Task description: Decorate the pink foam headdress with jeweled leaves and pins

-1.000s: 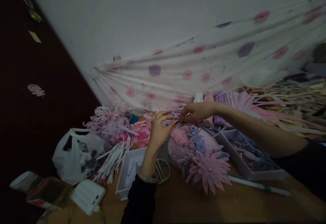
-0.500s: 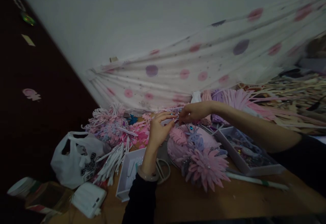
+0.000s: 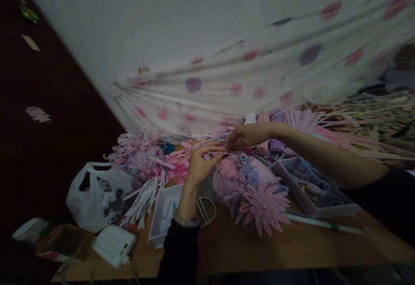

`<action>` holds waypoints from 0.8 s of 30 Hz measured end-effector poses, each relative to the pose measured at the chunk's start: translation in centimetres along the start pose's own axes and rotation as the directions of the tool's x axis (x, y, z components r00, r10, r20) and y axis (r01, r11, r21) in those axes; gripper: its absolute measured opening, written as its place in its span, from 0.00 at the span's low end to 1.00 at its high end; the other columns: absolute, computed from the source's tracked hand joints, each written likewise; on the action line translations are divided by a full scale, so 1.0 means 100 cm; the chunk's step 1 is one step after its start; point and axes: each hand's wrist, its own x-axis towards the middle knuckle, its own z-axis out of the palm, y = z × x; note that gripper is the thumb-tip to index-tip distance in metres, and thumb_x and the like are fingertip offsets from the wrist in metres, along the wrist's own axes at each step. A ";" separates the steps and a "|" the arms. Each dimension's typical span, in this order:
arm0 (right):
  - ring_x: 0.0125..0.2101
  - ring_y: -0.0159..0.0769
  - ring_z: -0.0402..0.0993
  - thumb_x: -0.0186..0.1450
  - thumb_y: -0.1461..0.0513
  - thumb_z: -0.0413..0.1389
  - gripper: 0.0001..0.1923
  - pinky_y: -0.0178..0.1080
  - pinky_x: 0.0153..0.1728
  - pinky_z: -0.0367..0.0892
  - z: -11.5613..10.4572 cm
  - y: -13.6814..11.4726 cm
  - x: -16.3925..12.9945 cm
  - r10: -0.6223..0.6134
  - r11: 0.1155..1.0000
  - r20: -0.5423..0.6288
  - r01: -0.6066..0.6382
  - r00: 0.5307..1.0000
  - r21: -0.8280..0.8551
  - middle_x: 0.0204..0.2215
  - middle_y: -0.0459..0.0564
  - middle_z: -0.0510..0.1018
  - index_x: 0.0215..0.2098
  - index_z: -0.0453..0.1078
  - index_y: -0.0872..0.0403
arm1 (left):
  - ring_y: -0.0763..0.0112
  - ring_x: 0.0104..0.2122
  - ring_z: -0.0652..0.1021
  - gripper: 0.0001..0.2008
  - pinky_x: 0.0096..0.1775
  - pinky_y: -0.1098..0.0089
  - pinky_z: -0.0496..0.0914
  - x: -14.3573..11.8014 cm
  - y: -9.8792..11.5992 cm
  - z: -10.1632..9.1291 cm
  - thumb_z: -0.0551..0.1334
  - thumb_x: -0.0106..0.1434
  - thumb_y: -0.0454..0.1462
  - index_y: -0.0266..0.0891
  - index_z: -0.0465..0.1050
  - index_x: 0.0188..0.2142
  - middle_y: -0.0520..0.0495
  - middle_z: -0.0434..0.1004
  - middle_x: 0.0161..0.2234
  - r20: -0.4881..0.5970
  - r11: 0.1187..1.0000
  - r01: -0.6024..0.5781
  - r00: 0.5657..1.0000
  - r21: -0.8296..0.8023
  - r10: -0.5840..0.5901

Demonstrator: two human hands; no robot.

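Note:
My left hand (image 3: 201,164) reaches up from below, thumb and fingers pinched at their tips. From the right my right hand (image 3: 249,135) meets it, its fingers closed at the same spot. Whatever small thing lies between them is too dark and tiny to make out. Just below the hands rests a pink round piece (image 3: 223,188) with a large pink pipe-cleaner flower (image 3: 263,207), bluish petals (image 3: 249,175) and a blue gem (image 3: 243,158). Beside my left wrist are the handles of scissors (image 3: 212,216); their blades are hidden.
A white box (image 3: 155,231) stands left, another box (image 3: 313,211) with beads and trinkets right. A white stick (image 3: 327,224) lies in front of it. Pink fuzzy flowers (image 3: 132,151), a plastic bag (image 3: 94,207) and a white power bank (image 3: 115,246) fill the left. Pipe-cleaner bundles (image 3: 292,123) lie behind.
The view has shifted slightly, showing more of the table's front edge. Both hands stay together at nearly the same place, with the right fingers slightly higher.

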 end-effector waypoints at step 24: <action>0.36 0.36 0.74 0.61 0.65 0.56 0.12 0.33 0.36 0.63 0.001 -0.032 0.006 0.084 0.984 -0.029 -0.087 0.996 -0.157 0.36 0.50 0.80 0.42 0.77 0.59 | 0.71 0.26 0.78 0.06 0.32 0.71 0.69 -0.016 0.018 0.011 0.65 0.57 0.31 0.39 0.81 0.33 0.50 0.82 0.27 -0.253 0.921 0.263 0.948 0.286 -0.192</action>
